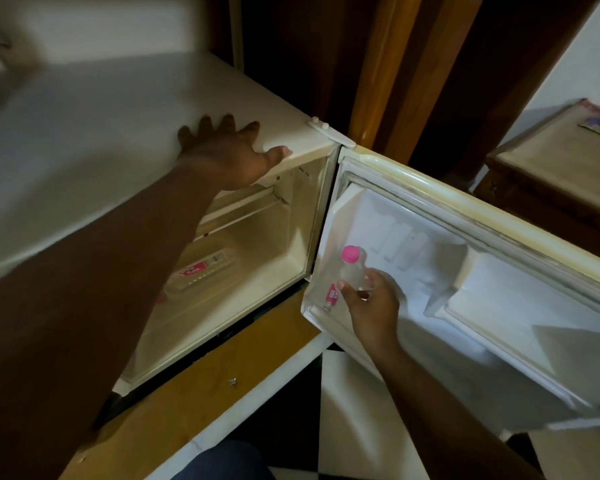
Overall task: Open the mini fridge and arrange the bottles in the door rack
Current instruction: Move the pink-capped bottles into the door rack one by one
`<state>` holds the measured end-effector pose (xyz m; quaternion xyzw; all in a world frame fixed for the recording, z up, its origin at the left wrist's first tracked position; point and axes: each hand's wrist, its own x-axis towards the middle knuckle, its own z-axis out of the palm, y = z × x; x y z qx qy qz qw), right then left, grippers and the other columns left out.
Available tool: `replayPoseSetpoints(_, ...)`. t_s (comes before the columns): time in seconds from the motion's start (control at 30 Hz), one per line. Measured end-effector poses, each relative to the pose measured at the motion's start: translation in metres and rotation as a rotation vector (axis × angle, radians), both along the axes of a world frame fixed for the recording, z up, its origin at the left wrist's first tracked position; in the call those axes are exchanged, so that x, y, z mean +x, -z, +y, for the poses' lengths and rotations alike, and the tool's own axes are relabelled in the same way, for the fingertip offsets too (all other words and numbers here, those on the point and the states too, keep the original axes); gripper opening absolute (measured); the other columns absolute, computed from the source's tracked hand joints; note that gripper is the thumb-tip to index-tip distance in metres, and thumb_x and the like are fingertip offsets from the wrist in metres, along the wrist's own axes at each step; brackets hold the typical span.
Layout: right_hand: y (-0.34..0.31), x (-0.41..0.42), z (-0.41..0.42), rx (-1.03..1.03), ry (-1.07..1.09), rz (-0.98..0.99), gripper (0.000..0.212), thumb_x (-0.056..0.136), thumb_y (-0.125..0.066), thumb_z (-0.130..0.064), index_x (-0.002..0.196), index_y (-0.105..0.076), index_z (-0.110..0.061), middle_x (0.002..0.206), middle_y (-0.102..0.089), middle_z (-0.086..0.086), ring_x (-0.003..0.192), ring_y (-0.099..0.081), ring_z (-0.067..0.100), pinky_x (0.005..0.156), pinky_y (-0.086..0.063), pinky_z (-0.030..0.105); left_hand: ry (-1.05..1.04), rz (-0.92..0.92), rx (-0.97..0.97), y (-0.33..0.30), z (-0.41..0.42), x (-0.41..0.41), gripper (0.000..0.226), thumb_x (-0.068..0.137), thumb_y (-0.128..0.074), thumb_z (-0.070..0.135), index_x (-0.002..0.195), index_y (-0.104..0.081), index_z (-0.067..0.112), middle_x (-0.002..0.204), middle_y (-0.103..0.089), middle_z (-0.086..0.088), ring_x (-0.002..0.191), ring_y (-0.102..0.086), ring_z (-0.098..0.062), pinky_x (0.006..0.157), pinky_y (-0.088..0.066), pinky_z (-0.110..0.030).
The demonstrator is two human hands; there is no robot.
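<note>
The cream mini fridge (84,140) stands with its door (499,237) swung wide open to the right. My right hand (371,306) grips a clear bottle with a pink cap (351,268), upright at the hinge end of the lower door rack (323,317). My left hand (229,154) lies flat on the fridge's top front edge, fingers spread, thumb over the lip. A second clear bottle with a pink label (201,271) lies on its side on the fridge's inner floor.
A wooden side table (551,168) with items on it stands behind the door at the right. A dark wooden door frame (378,64) rises behind the fridge. The fridge sits on a wooden base (205,386) above a checkered floor.
</note>
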<state>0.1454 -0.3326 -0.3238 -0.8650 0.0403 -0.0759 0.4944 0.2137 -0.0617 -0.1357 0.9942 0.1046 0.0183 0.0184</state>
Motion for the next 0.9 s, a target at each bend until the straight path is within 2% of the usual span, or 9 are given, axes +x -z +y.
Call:
replayPoseSetpoints(0.1,0.007,-0.030,0.010,0.132,0.104,0.020,0.030,0.085,-0.075,-0.027,0.110,-0.064,-0.015,0.104,-0.065,0.000,0.090,-0.064,0.015,0.079,-0.049,0.028,-0.003,0.007,0.005,-0.002,0.000,0.000,0.098,0.080,-0.010,0.091,0.161,-0.011,0.036,0.170,-0.008,-0.009,0.153,-0.006,-0.041,0.118,-0.007,-0.064)
replayPoseSetpoints(0.2,0.013,-0.051,0.036,0.212,0.022,0.078,0.012,0.087,-0.070,-0.033,0.094,-0.064,-0.025,0.089,-0.065,-0.009,0.085,-0.063,0.007,0.075,-0.050,0.025,-0.007,0.010,0.007,-0.003,-0.002,-0.001,0.099,0.080,-0.010,0.092,0.161,-0.012,0.036,0.170,-0.009,-0.010,0.153,-0.006,-0.041,0.117,-0.008,-0.063)
replayPoseSetpoints(0.27,0.014,-0.053,0.060,0.237,-0.039,0.138,0.013,0.087,-0.070,-0.034,0.084,-0.059,-0.033,0.083,-0.063,-0.012,0.084,-0.063,0.008,0.075,-0.049,0.023,-0.011,0.016,0.015,-0.002,-0.004,-0.001,0.099,0.080,-0.010,0.092,0.161,-0.012,0.036,0.170,-0.010,-0.009,0.153,-0.007,-0.040,0.117,-0.008,-0.062)
replayPoseSetpoints(0.33,0.016,-0.049,0.088,0.268,-0.118,0.176,0.014,0.086,-0.073,-0.033,0.086,-0.060,-0.028,0.083,-0.065,-0.005,0.079,-0.061,0.007,0.073,-0.047,0.016,-0.013,0.021,0.019,-0.003,-0.004,-0.002,0.098,0.080,-0.010,0.091,0.161,-0.012,0.036,0.170,-0.010,-0.009,0.153,-0.006,-0.040,0.117,-0.009,-0.062)
replayPoseSetpoints(0.4,0.014,-0.042,0.116,0.263,-0.235,0.205,0.025,0.085,-0.075,-0.032,0.102,-0.065,-0.016,0.093,-0.067,0.002,0.081,-0.062,0.008,0.069,-0.046,0.010,-0.013,0.022,0.021,-0.003,-0.004,-0.002,0.097,0.080,-0.010,0.091,0.161,-0.011,0.036,0.170,-0.009,-0.009,0.154,-0.006,-0.040,0.117,-0.009,-0.062)
replayPoseSetpoints(0.47,0.020,-0.030,0.143,0.090,-0.406,0.174,0.042,0.087,-0.072,-0.032,0.120,-0.063,-0.009,0.110,-0.067,0.008,0.097,-0.064,0.018,0.081,-0.052,0.022,-0.012,0.028,0.022,-0.003,-0.003,-0.001,0.097,0.080,-0.009,0.091,0.161,-0.010,0.037,0.171,-0.007,-0.008,0.154,-0.005,-0.039,0.118,-0.007,-0.062)
replayPoseSetpoints(0.53,0.024,-0.017,0.164,-0.131,-0.595,0.123,0.052,0.090,-0.067,-0.032,0.135,-0.053,-0.009,0.127,-0.060,0.012,0.115,-0.058,0.026,0.095,-0.048,0.034,-0.010,0.033,0.010,-0.001,-0.003,-0.001,0.098,0.079,-0.009,0.091,0.161,-0.009,0.038,0.171,-0.006,-0.007,0.154,-0.003,-0.039,0.118,-0.005,-0.063)
replayPoseSetpoints(0.73,0.034,0.032,0.219,-0.541,-0.908,-0.043,0.052,0.091,-0.061,-0.022,0.138,-0.045,-0.007,0.137,-0.050,0.015,0.132,-0.041,0.034,0.101,-0.047,0.048,-0.004,0.006,0.015,0.005,0.002,0.004,0.097,0.079,-0.008,0.091,0.160,-0.009,0.039,0.171,-0.007,-0.007,0.154,-0.004,-0.038,0.117,-0.005,-0.063)
replayPoseSetpoints(0.9,0.044,0.048,0.255,-0.894,-1.032,-0.037,0.055,0.097,-0.047,-0.015,0.149,-0.029,-0.010,0.157,-0.025,0.018,0.148,-0.014,0.042,0.116,-0.021,0.061,-0.019,-0.010,0.005,0.008,0.002,0.006,0.096,0.077,-0.009,0.092,0.159,-0.010,0.041,0.171,-0.008,-0.006,0.154,-0.004,-0.037,0.117,-0.005,-0.061)
